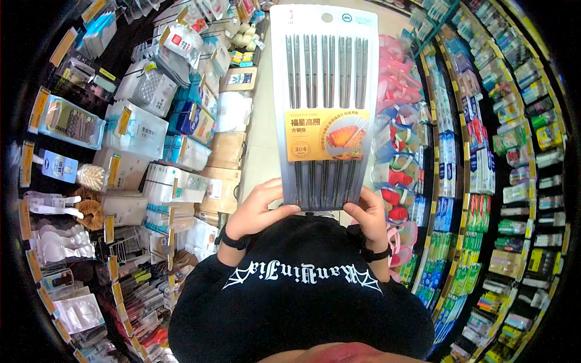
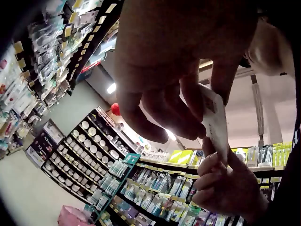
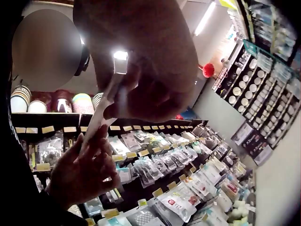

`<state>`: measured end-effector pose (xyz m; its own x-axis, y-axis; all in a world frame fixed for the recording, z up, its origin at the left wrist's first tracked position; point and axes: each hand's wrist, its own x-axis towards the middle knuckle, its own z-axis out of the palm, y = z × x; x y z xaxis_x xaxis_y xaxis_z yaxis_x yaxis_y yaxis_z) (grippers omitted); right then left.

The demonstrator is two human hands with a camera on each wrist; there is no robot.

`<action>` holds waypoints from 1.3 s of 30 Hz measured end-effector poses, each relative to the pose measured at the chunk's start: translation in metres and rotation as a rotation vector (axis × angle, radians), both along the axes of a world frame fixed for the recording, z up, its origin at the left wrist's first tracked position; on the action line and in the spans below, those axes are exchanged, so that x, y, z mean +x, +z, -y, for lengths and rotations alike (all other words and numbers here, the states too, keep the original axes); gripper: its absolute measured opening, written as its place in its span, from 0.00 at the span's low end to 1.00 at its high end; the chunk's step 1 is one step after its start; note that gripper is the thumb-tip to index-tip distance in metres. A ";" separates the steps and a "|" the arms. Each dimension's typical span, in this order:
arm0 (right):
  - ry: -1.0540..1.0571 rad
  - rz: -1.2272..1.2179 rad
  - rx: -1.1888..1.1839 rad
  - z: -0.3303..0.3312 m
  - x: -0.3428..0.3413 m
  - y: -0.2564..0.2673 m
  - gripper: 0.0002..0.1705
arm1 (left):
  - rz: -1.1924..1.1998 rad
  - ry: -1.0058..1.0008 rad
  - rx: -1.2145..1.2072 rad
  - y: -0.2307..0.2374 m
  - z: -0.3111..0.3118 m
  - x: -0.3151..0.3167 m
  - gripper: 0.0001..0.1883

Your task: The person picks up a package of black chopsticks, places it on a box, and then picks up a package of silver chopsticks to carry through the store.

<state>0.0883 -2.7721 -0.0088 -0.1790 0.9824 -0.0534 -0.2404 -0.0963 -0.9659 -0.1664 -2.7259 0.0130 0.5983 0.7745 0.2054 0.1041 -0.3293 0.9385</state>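
Chopstick pack [image 1: 327, 107] held in front of a black top [image 1: 302, 327], left grip [image 1: 257, 210] pinching its lower left corner, right grip [image 1: 369, 216] pinching its lower right corner, thumbs [image 1: 283, 212] on the front, yellow label [image 1: 325, 135] across the middle.

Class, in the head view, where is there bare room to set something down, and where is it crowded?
Bare floor runs between the hanging packets on picture left and the chopstick pack; another patch shows past the pack's top right corner, above the pink goods. Crowded: the packets, and the packaged goods on picture right.
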 end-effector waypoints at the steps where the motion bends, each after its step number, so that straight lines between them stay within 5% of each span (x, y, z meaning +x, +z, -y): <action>1: 0.007 -0.007 -0.008 -0.013 0.003 -0.001 0.20 | -0.008 0.012 -0.002 0.000 -0.011 0.003 0.13; 21: 0.041 0.045 0.045 -0.218 0.163 0.000 0.22 | -0.073 0.056 0.014 0.010 -0.205 0.155 0.15; 39: -0.098 -0.010 -0.035 -0.348 0.175 -0.026 0.27 | -0.042 -0.076 -0.080 -0.010 -0.376 0.174 0.20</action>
